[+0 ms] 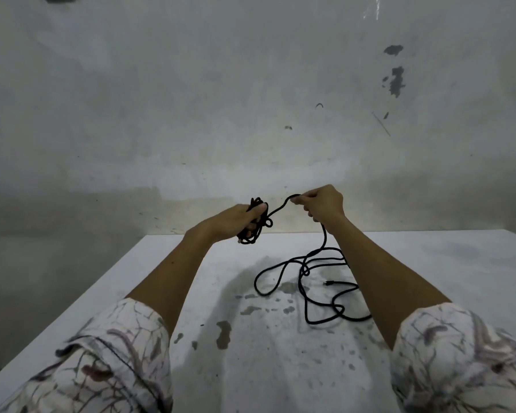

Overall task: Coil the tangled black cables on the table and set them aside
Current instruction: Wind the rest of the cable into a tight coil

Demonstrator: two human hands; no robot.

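My left hand (234, 220) is raised above the table's far edge and grips a small bundle of coiled black cable (258, 225), thumb pressed on top. A strand runs from the bundle up to my right hand (322, 205), which pinches it between thumb and fingers. From the right hand the cable drops to the table, where the rest lies in loose tangled loops (307, 281). A plug end (326, 283) shows among the loops.
The white table (459, 263) is worn, with grey chipped spots near its middle. A stained grey wall (251, 99) stands close behind its far edge. The table's left edge runs diagonally toward me.
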